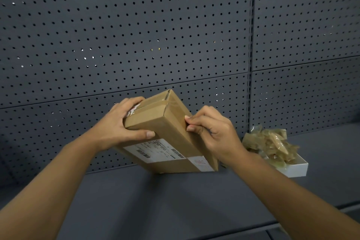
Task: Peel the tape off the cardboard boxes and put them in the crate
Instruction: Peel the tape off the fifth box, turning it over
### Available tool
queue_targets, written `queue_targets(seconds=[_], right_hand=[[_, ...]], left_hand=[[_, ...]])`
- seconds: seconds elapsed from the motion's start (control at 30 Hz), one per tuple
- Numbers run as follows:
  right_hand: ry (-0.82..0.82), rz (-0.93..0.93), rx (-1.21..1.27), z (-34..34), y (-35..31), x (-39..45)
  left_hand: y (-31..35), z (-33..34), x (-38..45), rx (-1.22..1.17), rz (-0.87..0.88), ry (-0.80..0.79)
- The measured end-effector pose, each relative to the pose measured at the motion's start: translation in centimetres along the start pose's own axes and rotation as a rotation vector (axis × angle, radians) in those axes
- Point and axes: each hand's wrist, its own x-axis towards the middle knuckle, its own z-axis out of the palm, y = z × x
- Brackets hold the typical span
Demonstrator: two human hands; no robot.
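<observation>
A brown cardboard box [167, 134] stands tilted on its lower edge on the dark grey shelf [175, 200]. It bears a white shipping label and clear tape along its top seam. My left hand [120, 122] grips the box's upper left end, thumb across the front face. My right hand [210, 132] has its fingers curled against the box's right side, fingertips pinching at the edge. Whether a tape end sits between those fingertips is too small to tell. No crate is in view.
A low white tray [298, 167] holding a crumpled heap of peeled tape [272, 146] sits on the shelf just right of the box. A dark perforated back panel [136, 35] rises behind the shelf. The shelf's front lip runs along the bottom right.
</observation>
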Motion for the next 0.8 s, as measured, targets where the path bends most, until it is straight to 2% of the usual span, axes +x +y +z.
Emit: queue_targets(seconds=[0.33,0.63,0.8], right_hand=[[0.186,0.060,-0.057,2.2,-0.4,-0.5],[-0.049,0.214,0.244,0.6,-0.7,0.8],[-0.083,0.317,0.381,-0.5,-1.0,0.9]], left_hand=[[0.1,0.1,0.4,0.009,0.001,0.002],[-0.7,-0.7,-0.5,-0.116,-0.059,0.015],[-0.4,-0.6,-0.5,-0.120,-0.052,0.005]])
